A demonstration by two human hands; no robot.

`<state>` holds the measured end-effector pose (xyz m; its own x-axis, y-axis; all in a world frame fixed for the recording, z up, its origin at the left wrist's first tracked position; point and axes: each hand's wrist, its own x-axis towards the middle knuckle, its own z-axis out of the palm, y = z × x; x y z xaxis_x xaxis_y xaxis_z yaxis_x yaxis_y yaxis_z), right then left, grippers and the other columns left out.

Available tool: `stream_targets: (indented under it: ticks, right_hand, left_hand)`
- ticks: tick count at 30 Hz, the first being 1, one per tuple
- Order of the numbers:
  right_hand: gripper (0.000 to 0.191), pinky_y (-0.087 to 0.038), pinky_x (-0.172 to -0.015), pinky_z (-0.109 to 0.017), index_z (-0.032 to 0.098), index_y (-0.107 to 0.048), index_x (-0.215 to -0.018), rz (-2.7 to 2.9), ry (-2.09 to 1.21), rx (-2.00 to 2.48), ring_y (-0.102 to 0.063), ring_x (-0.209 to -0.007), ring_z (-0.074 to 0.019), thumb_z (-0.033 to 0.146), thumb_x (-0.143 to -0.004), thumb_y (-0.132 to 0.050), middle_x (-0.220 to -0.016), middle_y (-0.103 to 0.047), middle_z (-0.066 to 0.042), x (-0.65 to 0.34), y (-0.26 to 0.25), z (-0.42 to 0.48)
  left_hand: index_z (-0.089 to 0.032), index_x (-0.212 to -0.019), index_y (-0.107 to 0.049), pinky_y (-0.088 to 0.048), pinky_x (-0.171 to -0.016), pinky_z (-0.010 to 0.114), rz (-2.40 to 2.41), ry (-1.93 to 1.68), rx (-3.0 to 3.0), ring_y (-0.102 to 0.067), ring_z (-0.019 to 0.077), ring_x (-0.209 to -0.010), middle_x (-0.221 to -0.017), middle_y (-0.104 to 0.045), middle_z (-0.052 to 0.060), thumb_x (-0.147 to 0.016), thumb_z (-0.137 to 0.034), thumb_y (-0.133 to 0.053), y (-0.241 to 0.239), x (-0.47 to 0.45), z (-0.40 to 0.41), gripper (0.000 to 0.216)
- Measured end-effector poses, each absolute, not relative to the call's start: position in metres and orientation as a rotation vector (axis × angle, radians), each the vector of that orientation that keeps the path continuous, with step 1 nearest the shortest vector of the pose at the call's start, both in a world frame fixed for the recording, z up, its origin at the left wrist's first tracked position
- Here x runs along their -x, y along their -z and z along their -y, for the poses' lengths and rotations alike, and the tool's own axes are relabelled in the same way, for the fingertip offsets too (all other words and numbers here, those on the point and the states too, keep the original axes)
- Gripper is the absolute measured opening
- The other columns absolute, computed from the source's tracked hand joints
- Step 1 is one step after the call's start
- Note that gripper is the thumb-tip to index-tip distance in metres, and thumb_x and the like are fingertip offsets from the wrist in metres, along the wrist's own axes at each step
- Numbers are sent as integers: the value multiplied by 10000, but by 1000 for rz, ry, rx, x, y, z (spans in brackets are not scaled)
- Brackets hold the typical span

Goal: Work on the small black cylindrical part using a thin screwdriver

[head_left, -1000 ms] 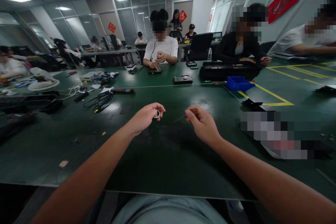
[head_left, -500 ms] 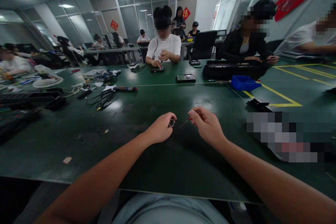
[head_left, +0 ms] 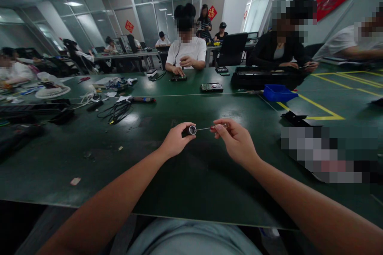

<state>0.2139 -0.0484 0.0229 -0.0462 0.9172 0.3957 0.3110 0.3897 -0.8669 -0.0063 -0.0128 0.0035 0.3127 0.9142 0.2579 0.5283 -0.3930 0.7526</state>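
Ctr of frame, just above mid-height: L hand [head_left: 175, 142] closed, fingertips pinched on a small black cylinder [head_left: 189, 130] w/ its silver face turned to the right. R hand [head_left: 237, 142] sits just right of it, thumb & fingers clamped on a thin screwdriver [head_left: 213, 128] w/ a reddish handle. The shaft runs approx level to the left, tip at the cylinder's silver face; touching or a hair short, can't tell. Both hands are over the dark green table [head_left: 185, 183], forearms coming in from the lower corners. Mid left: a tangle of black cables [head_left: 116, 112], and further left a white fan [head_left: 51, 91]. Upper ctr: a circuit board [head_left: 212, 87], and behind it a person in a white shirt [head_left: 188, 52] w/ hands on a small item. Upper right: a blue bin [head_left: 277, 93] beside yellow tape lines [head_left: 314, 108], and a long black unit [head_left: 265, 78] in front of a person in black [head_left: 277, 55].
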Motion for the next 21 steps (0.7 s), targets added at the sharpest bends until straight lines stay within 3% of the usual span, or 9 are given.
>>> stream_targets:
  ticks: [8, 14, 21]
  right_hand:
    - [233, -552, -715, -364, 208, -637, -1029, 1585, -700, 1153, -698, -753, -196, 403, -938, -546, -860, -748, -60, -213, -25, 47]
    - [249, -526, -692, -343, 204, -650, -998, 1600, -683, 1190, -689, -735, -191, 421, -935, -547, -828, -742, -52, -214, -25, 48]
    - [360, -397, -533, -287, 224, -620, -727, 1669, -523, 1343, -574, -538, -152, 537, -902, -586, -622, -667, -5, -219, -30, 47]
  left_hand:
    - [-236, -1242, -635, -401, -1107, 428, -1205, -929, -2086, -577, 233, -1218, -1282, -651, 51, -851, -208, -704, -2, 7, 12, 399]
    - [-204, -1245, -627, -428, -1074, 415, -1249, -913, -2063, -599, 239, -1176, -1243, -668, 66, -846, -220, -711, -4, 7, 13, 408]
    - [-252, -1231, -655, -402, -1057, 461, -1227, -782, -2201, -605, 255, -1135, -1222, -684, 44, -875, -291, -690, -8, 8, 17, 360]
